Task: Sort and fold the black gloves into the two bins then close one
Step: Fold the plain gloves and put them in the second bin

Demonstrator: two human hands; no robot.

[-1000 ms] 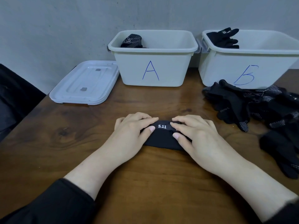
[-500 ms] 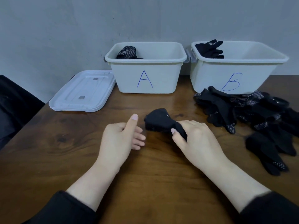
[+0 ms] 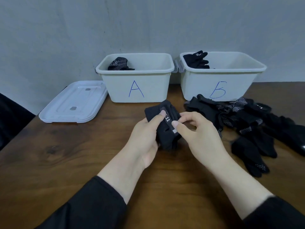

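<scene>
Fingers and thumb of the left hand (image 3: 145, 138) curl round a folded black fabric glove (image 3: 165, 126) above the brown wooden table (image 3: 66, 162), while the right hand (image 3: 198, 134) pinches its printed cuff band. Behind stand two white plastic bins, bin A (image 3: 137, 90) and bin B (image 3: 219, 86), each holding gloves. A pile of loose black gloves (image 3: 247, 123) lies right; a white lid (image 3: 74, 103) lies left.

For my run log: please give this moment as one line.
left hand: holds folded glove | right hand: pinches it | bin A, bin B: open | lid: on table
</scene>
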